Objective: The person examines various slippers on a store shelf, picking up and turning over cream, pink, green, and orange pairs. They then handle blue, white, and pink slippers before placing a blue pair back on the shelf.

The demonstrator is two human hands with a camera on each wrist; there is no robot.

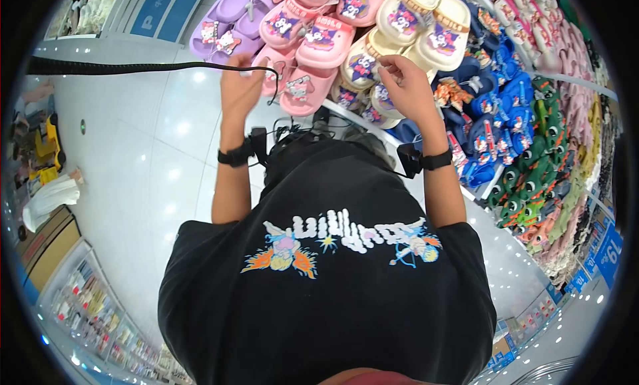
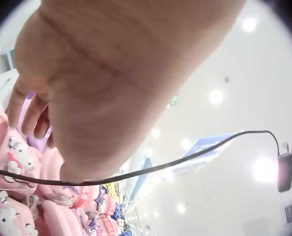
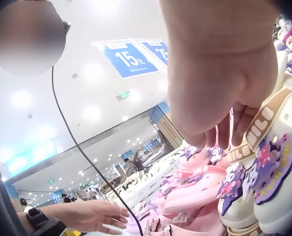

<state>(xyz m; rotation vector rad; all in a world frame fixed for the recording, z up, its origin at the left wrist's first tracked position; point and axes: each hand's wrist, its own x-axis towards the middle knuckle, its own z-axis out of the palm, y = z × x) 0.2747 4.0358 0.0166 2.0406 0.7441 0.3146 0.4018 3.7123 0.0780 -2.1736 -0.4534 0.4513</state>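
Note:
My left hand point(image 1: 241, 91) is held out over the pink clogs point(image 1: 307, 91) with rabbit-like charms, close to the purple clogs point(image 1: 231, 42). Its fingers point(image 2: 34, 114) are loosely extended and hold nothing. A thin black cable point(image 2: 151, 169) crosses in front of that hand. My right hand point(image 1: 407, 92) hovers by the cream clogs point(image 1: 401, 17), which carry tan straps and purple character charms. In the right wrist view, its fingers point(image 3: 224, 132) hang loosely bent beside a lettered strap, overlapping the shoes. Nothing shows in its grasp.
Blue clogs point(image 1: 489, 119) and green clogs point(image 1: 530, 169) continue along the display to the right. White tiled floor point(image 1: 140, 145) lies on the left. Blue price signs point(image 3: 129, 60) hang overhead. Cardboard boxes point(image 1: 53, 242) stand at far left, near merchandise shelves point(image 1: 86, 298).

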